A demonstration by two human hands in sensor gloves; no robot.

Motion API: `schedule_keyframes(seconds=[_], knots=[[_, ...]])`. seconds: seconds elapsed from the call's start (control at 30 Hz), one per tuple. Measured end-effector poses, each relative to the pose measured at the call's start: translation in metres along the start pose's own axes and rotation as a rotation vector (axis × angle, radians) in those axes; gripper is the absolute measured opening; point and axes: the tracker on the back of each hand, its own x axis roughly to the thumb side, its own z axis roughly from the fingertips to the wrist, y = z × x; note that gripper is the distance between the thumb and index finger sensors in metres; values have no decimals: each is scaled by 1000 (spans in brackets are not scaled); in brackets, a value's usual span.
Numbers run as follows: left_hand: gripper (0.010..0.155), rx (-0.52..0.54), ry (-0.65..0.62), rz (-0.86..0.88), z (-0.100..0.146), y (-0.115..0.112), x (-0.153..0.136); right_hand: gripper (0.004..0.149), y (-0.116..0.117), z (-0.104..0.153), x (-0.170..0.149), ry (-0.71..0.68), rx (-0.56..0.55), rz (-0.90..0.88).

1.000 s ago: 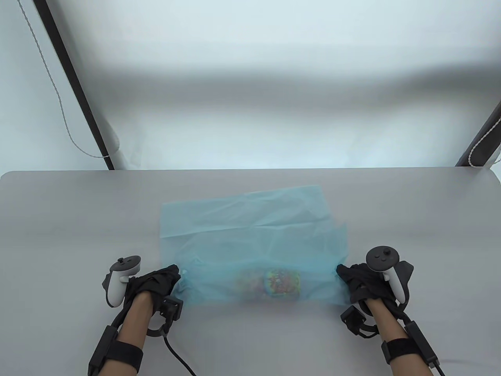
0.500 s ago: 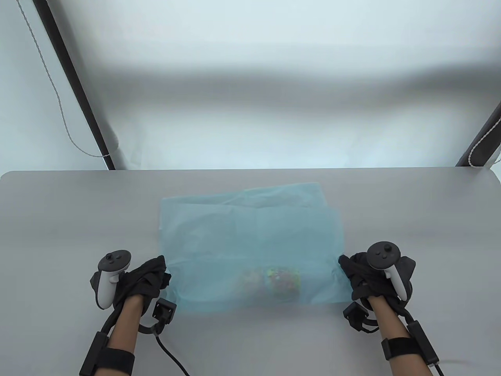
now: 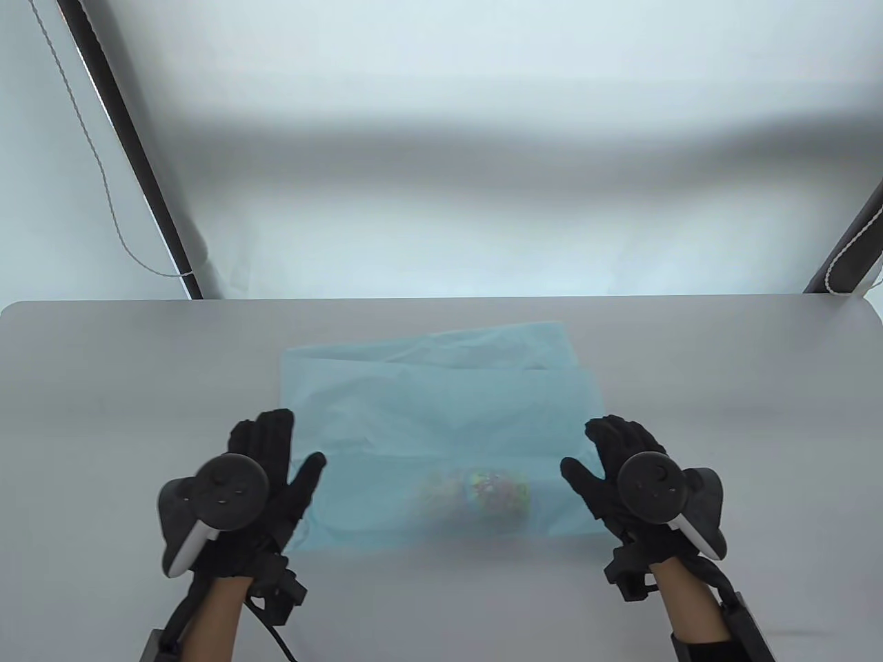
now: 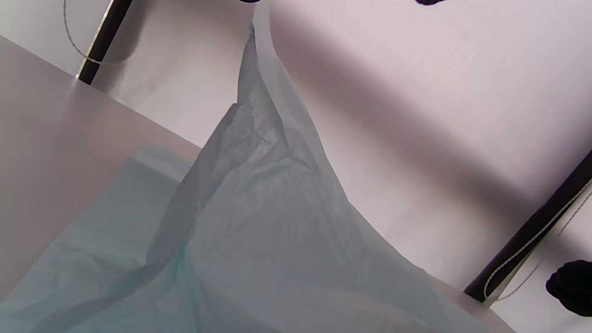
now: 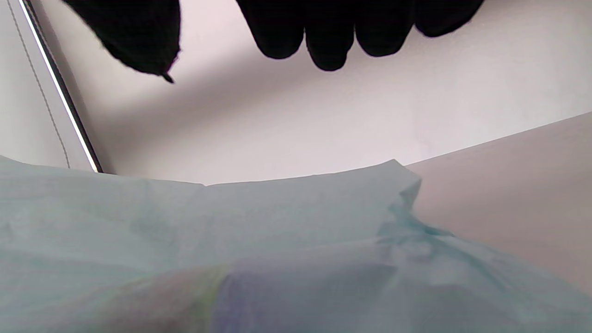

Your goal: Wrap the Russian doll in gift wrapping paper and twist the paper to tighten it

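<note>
The left hand (image 3: 265, 483) hovers flat, fingers straight and spread, holding nothing, its fingertips over the left edge of the pale blue wrapping paper (image 3: 441, 407). In the left wrist view the paper (image 4: 259, 222) rises in a crumpled peak toward that hand. To the right of the left thumb, the Russian doll (image 3: 483, 491) lies on its side under a paper layer, its colours showing through, about midway between both hands. The right hand (image 3: 621, 472) is likewise flat, fingers (image 5: 328, 37) extended and gripping nothing, over the paper's right edge, on the grey table (image 3: 103, 386).
</note>
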Motion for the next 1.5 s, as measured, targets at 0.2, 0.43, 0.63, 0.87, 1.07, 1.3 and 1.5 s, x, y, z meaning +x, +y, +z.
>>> schedule_keyframes(seconds=[0.2, 0.43, 0.63, 0.87, 1.07, 1.3, 1.5], knots=[[81, -83, -126, -229, -5, -57, 61, 79, 34, -1, 36, -139, 116, 11], [90, -269, -243, -418, -42, -135, 82, 83, 85, -3, 36, -262, 226, 142], [94, -349, -231, -487, -53, -160, 76, 99, 108, -9, 36, -280, 333, 225], [98, -437, -189, -498, -64, -172, 65, 102, 122, -10, 35, -300, 340, 343], [106, -495, -149, -554, -70, -182, 63, 108, 131, -12, 38, -320, 325, 484], [107, -511, -136, -528, -75, -182, 56, 112, 136, -19, 41, -344, 340, 522], [107, -515, -138, -573, -73, -179, 53, 111, 130, -22, 38, -378, 362, 389]])
